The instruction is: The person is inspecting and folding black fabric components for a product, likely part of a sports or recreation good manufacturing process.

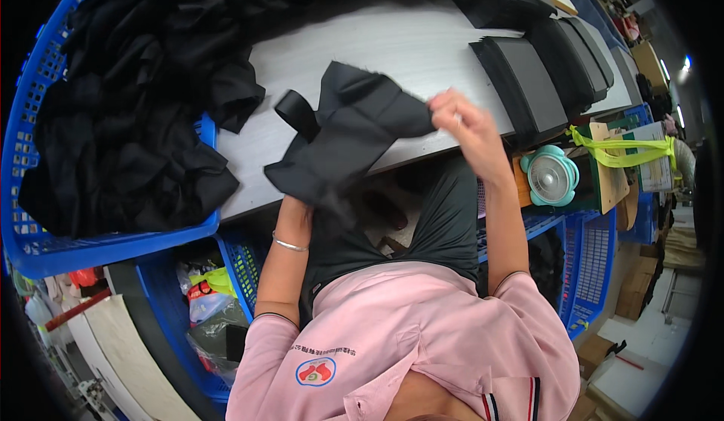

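A piece of black fabric (pixel 354 119) with creases and a frayed upper edge is spread in the air over the near edge of the table. A looped black strap (pixel 296 112) sticks out at its left side. My right hand (pixel 461 118) is closed, its fingers pinching the fabric's right corner. Under the fabric's lower left part goes my left hand (pixel 299 208); only its wrist side shows, and its fingers are hidden. A silver bangle (pixel 289 243) circles my left forearm.
At left, a blue plastic basket (pixel 113 254) overflows with black fabric pieces (pixel 143 119). Flat black pieces (pixel 520 82) are stacked at the right of the pale table (pixel 377 40). A teal fan (pixel 550 176) stands right of my legs. Lower blue crates (pixel 592 270) flank me.
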